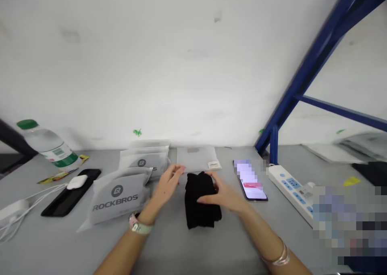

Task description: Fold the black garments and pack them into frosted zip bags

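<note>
A folded black cloth garment point(201, 202) lies on the grey table in front of me; its exact kind does not show. My right hand point(222, 194) grips it from the right, with the thumb across its top and the fingers at its far right edge. Just left of the cloth, my left hand point(169, 182) is held apart from it, fingers loosely stretched and nothing visible in them. Behind the cloth lies a flat frosted plastic bag point(196, 158) with a white label point(213, 165).
Filled ROCKBROS bags point(116, 198) stand left of my hands. Farther left are a black phone point(65, 202), an earbud case point(77, 182), white cables and a tilted bottle point(56, 150). At right lie a lit phone point(249, 180) and a power strip point(292, 190), beside a blue metal frame point(302, 77).
</note>
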The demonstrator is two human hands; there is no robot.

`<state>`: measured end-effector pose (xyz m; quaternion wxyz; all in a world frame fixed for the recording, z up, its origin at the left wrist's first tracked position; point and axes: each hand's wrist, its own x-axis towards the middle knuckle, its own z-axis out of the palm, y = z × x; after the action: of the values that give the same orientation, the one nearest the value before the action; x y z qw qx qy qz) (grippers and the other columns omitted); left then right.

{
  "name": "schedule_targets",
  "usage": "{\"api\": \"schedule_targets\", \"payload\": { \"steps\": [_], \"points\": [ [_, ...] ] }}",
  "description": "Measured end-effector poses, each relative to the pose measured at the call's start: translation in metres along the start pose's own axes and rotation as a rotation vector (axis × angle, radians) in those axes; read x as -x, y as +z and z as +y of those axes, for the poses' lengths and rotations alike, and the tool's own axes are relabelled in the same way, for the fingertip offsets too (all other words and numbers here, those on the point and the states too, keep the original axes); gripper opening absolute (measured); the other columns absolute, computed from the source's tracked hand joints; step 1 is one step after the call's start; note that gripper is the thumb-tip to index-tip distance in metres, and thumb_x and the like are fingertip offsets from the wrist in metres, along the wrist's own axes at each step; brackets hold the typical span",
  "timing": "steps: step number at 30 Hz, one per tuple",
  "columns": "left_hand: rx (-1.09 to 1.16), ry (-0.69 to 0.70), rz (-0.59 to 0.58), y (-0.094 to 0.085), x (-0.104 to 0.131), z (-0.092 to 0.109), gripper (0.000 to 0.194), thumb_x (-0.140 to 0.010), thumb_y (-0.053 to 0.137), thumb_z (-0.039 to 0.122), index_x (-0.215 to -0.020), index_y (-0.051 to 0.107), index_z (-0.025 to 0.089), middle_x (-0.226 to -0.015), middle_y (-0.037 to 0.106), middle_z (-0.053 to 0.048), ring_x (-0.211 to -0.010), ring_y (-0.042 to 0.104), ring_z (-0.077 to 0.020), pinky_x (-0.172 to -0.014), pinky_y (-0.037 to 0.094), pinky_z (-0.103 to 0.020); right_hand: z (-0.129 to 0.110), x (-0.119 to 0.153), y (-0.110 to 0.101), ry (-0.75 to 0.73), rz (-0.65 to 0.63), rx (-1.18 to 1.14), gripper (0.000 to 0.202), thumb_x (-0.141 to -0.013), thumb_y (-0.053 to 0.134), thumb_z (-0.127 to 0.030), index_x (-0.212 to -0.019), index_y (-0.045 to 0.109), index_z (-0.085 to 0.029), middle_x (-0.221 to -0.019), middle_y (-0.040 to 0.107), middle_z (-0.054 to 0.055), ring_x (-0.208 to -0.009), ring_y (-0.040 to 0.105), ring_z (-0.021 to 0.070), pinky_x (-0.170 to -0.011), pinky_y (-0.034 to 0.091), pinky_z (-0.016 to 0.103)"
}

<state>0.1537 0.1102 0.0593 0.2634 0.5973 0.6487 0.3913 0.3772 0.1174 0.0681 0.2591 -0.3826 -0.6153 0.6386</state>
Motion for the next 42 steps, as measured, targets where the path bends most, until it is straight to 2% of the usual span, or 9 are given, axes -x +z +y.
{"api": "schedule_targets", "payload": {
  "steps": [5, 9, 15, 19, 26, 31, 35, 38, 42],
  "points": [
    [0.088, 0.035, -0.099, -0.023, 0.028, -0.001, 0.037, -0.088, 0.054, 0.050, -0.111, 0.063, 0.021, -0.111, 0.067, -0.006, -0.093, 0.063, -0.0208, -0.082, 0.052, -0.033, 0.013, -0.003, 0.019, -0.031, -0.048, 0.159, 0.067, -0.071, 0.081, -0.047, -0.124, 0.046, -0.025, -0.099, 0.064, 0.002, -0.084, 0.063, 0.0214, -0.071, 0.053, 0.034],
    [-0.052, 0.150, -0.123, -0.037, 0.033, 0.003, 0.036, -0.082, 0.064, 0.035, -0.116, 0.061, 0.024, -0.119, 0.063, -0.006, -0.111, 0.056, -0.0248, -0.099, 0.045, -0.041, 0.017, -0.003, 0.017, -0.099, 0.019, 0.272, 0.067, -0.069, 0.082, -0.049, -0.124, 0.051, -0.026, -0.117, 0.059, 0.007, -0.104, 0.061, 0.0271, -0.086, 0.053, 0.041],
    [-0.108, 0.207, -0.358, -0.043, 0.038, 0.005, 0.027, -0.077, 0.064, 0.020, -0.104, 0.064, 0.024, -0.093, 0.068, -0.001, -0.086, 0.060, -0.0191, -0.082, 0.048, -0.034, 0.018, -0.008, 0.015, -0.256, 0.018, 0.495, 0.088, -0.066, 0.084, -0.047, -0.142, 0.043, -0.027, -0.142, 0.044, 0.010, -0.133, 0.039, 0.0322, -0.111, 0.036, 0.049],
    [-0.135, 0.074, -0.523, -0.039, 0.037, -0.008, 0.029, -0.068, 0.075, 0.028, -0.091, 0.060, 0.021, -0.090, 0.066, 0.000, -0.083, 0.060, -0.0201, -0.074, 0.047, -0.032, 0.018, -0.012, 0.016, -0.255, -0.031, 0.468, 0.087, -0.068, 0.084, -0.044, -0.143, 0.043, -0.026, -0.131, 0.054, 0.009, -0.128, 0.043, 0.0305, -0.111, 0.035, 0.049],
    [-0.171, -0.041, -0.556, -0.046, 0.032, -0.021, 0.039, -0.059, 0.080, 0.029, -0.093, 0.061, 0.021, -0.089, 0.064, 0.000, -0.079, 0.059, -0.0207, -0.068, 0.044, -0.031, 0.014, -0.009, -0.015, -0.245, -0.061, 0.321, 0.077, -0.075, 0.077, -0.042, -0.143, 0.045, -0.027, -0.122, 0.057, 0.007, -0.115, 0.053, 0.0261, -0.106, 0.038, 0.044],
    [-0.239, -0.128, -0.567, -0.059, 0.033, -0.021, 0.040, -0.056, 0.079, 0.030, -0.091, 0.062, 0.021, -0.087, 0.062, 0.001, -0.074, 0.056, -0.0197, -0.062, 0.041, -0.029, 0.002, -0.004, -0.039, -0.254, -0.072, 0.303, 0.041, -0.093, 0.046, -0.055, -0.102, 0.071, -0.024, -0.105, 0.065, 0.006, -0.105, 0.057, 0.0263, -0.095, 0.043, 0.040],
    [-0.280, -0.173, -0.570, -0.069, 0.034, -0.023, 0.039, -0.055, 0.078, 0.029, -0.091, 0.062, 0.022, -0.083, 0.060, 0.002, -0.072, 0.055, -0.0193, -0.060, 0.039, -0.029, 0.002, 0.000, -0.052, -0.151, -0.028, 0.578, 0.026, -0.079, 0.071, -0.048, -0.071, 0.065, -0.023, -0.081, 0.059, 0.002, -0.088, 0.054, 0.0231, -0.080, 0.046, 0.035],
    [-0.302, -0.206, -0.581, -0.074, 0.035, -0.023, 0.038, -0.056, 0.076, 0.029, -0.091, 0.062, 0.023, -0.082, 0.059, 0.002, -0.072, 0.056, -0.0195, -0.061, 0.040, -0.029, 0.005, 0.003, -0.060, -0.127, -0.055, 0.549, 0.019, -0.071, 0.077, -0.030, -0.082, 0.063, -0.024, -0.084, 0.058, -0.001, -0.087, 0.055, 0.0207, -0.081, 0.047, 0.034],
    [-0.328, -0.224, -0.587, -0.077, 0.035, -0.022, 0.038, -0.055, 0.076, 0.028, -0.090, 0.062, 0.022, -0.082, 0.059, 0.002, -0.073, 0.056, -0.0208, -0.061, 0.040, -0.029, 0.003, 0.008, -0.068, -0.121, -0.159, 0.394, 0.056, -0.071, 0.072, -0.019, -0.124, 0.058, -0.028, -0.084, 0.060, -0.004, -0.084, 0.059, 0.0182, -0.086, 0.047, 0.035]
  ]
}}
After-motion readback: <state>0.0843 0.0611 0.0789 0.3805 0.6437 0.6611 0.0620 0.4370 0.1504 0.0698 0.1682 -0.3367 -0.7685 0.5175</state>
